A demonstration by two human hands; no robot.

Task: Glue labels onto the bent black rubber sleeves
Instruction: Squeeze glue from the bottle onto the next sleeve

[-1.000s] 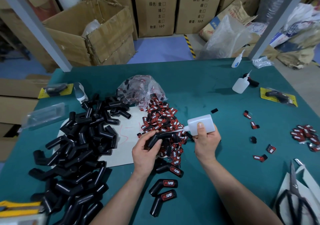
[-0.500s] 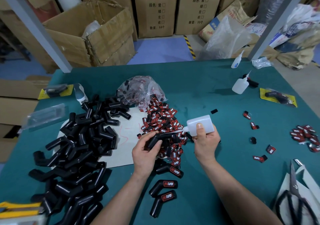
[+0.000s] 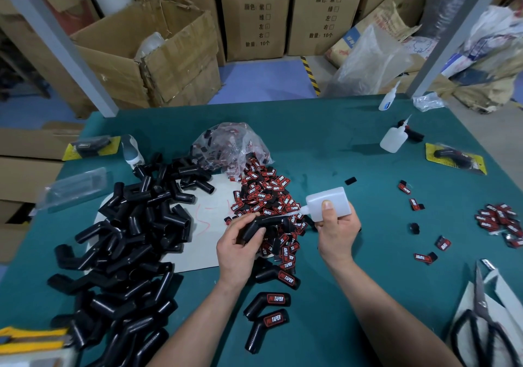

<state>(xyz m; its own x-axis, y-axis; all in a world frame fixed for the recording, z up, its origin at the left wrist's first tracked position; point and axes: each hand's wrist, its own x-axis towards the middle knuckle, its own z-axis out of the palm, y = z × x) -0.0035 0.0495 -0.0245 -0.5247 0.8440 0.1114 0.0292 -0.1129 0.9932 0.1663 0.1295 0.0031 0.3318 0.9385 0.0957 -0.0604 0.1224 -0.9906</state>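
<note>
The bent black sleeve [image 3: 264,223] is in the air just above the table [image 3: 325,146], over the near edge of the heap of red and black labels [image 3: 266,194]; the left hand [image 3: 239,250] grips it, with the fingers curled round its lower leg; the upper leg points to the right. The right hand [image 3: 336,231] holds a white glue bottle [image 3: 329,202], the thumb pressed on its flat side, and the bottle lies almost level with its thin nozzle toward the left; we see the nozzle reach the upper leg of the sleeve, but whether the tip touches it we cannot tell. Just below the hands three sleeves with labels on them [image 3: 268,303] lie on the green surface, near each other; to the left a big pile of bare sleeves [image 3: 127,242] lies partly on a pale sheet [image 3: 212,214]; behind the labels there is a crumpled clear bag [image 3: 229,146] with more labels inside. Further to the right we see a few single labels, a smaller heap of labels [image 3: 501,223], a second bottle [image 3: 393,139] and, at the near right corner, scissors [image 3: 481,318]; behind the table stand cardboard boxes [image 3: 158,52].
</note>
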